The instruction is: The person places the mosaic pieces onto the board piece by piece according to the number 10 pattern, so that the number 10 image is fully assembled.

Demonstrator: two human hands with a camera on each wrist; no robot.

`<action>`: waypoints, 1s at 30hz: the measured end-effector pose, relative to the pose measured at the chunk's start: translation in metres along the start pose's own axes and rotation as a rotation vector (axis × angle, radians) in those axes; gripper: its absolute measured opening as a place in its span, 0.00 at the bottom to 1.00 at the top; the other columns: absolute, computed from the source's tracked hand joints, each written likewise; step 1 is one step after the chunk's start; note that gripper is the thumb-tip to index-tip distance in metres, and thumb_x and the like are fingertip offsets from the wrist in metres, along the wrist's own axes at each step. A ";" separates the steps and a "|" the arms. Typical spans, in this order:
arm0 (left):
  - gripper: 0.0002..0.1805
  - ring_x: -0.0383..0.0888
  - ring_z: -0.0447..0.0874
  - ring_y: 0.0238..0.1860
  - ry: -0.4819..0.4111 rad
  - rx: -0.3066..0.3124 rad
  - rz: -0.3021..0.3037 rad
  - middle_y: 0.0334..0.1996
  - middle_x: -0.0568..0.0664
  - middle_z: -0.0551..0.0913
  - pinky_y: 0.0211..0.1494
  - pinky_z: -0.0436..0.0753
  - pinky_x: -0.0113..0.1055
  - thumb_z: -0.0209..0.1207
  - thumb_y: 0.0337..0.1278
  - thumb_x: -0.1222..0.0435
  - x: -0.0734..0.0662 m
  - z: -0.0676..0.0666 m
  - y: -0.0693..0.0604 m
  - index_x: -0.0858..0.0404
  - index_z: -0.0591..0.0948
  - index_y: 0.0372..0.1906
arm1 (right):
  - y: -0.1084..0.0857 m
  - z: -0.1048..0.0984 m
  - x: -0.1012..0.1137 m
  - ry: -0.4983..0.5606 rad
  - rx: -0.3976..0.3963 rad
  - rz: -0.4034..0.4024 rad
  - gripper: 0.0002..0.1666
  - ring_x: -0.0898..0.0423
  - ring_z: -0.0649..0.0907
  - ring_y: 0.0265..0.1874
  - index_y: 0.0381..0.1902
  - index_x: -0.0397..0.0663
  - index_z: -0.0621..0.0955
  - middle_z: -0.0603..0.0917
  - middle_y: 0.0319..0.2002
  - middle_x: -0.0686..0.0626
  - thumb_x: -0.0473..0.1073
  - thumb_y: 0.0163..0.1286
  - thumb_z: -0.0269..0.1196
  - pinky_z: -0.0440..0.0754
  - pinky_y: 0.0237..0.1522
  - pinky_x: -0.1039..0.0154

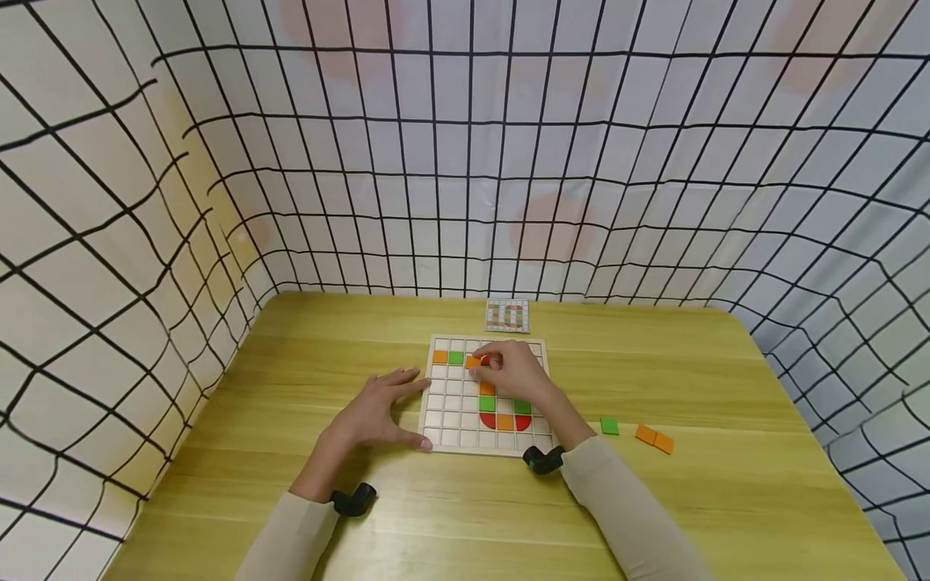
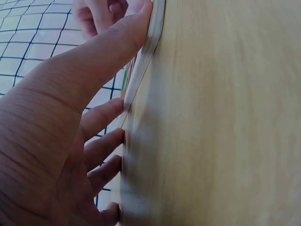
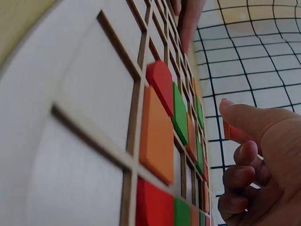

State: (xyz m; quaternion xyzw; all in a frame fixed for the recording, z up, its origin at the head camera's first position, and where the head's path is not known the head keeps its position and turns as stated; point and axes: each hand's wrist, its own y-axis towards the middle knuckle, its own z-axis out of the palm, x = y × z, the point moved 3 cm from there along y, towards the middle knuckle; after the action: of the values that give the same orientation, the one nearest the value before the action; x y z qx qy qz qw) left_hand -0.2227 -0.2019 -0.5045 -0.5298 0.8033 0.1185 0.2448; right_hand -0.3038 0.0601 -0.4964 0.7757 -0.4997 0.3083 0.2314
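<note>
A pale gridded board (image 1: pixel 450 440) lies on the table, with orange, green and red tiles set in some of its squares. My right hand (image 1: pixel 514 371) is over the upper part of the board and pinches an orange tile (image 1: pixel 473 362) between thumb and finger; the right wrist view shows the tile's edge (image 3: pixel 226 130) at the fingertips. To the left of that tile, a green tile (image 1: pixel 455 357) and another orange tile (image 1: pixel 440 357) sit in the same row. My left hand (image 1: pixel 379 411) is spread at the board's left edge, its thumb and a finger touching the rim.
Behind the board lies a small card (image 1: pixel 507 315) printed with a coloured grid pattern. Right of the board, a loose green tile (image 1: pixel 609 426) and two orange tiles (image 1: pixel 655 439) rest on the wooden table (image 1: pixel 726 500). White walls with black grid lines (image 1: pixel 465 161) surround the table's back and sides.
</note>
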 end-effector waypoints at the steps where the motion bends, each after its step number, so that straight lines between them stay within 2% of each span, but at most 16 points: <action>1: 0.60 0.59 0.53 0.82 0.004 0.000 0.001 0.81 0.51 0.62 0.82 0.46 0.67 0.76 0.31 0.30 0.001 0.000 0.000 0.47 0.71 0.76 | 0.001 0.003 0.001 0.002 0.005 0.004 0.16 0.59 0.66 0.17 0.50 0.56 0.90 0.70 0.17 0.55 0.52 0.67 0.72 0.62 0.23 0.66; 13: 0.60 0.57 0.52 0.83 0.017 0.007 0.000 0.81 0.50 0.61 0.83 0.46 0.66 0.75 0.32 0.29 0.002 0.002 0.002 0.45 0.70 0.77 | 0.009 0.027 0.007 0.022 0.036 0.013 0.18 0.60 0.65 0.11 0.52 0.55 0.89 0.71 0.15 0.55 0.52 0.67 0.72 0.57 0.15 0.69; 20: 0.60 0.57 0.52 0.83 0.015 0.003 -0.002 0.81 0.50 0.61 0.83 0.45 0.66 0.75 0.32 0.29 0.004 0.003 0.003 0.45 0.70 0.77 | 0.007 0.029 0.011 -0.012 0.010 0.035 0.17 0.60 0.66 0.10 0.51 0.58 0.90 0.71 0.15 0.56 0.53 0.67 0.72 0.57 0.14 0.68; 30: 0.60 0.57 0.53 0.83 0.008 0.004 -0.006 0.81 0.51 0.61 0.82 0.45 0.68 0.76 0.31 0.29 0.002 0.002 0.001 0.46 0.71 0.76 | 0.006 0.031 0.011 -0.036 0.014 0.032 0.17 0.60 0.67 0.10 0.52 0.60 0.90 0.71 0.15 0.56 0.55 0.67 0.72 0.59 0.14 0.68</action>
State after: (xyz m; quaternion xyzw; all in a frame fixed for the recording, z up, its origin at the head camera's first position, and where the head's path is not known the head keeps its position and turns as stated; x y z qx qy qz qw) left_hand -0.2239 -0.2018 -0.5069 -0.5323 0.8028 0.1143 0.2431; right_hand -0.2984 0.0304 -0.5097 0.7747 -0.5138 0.3015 0.2120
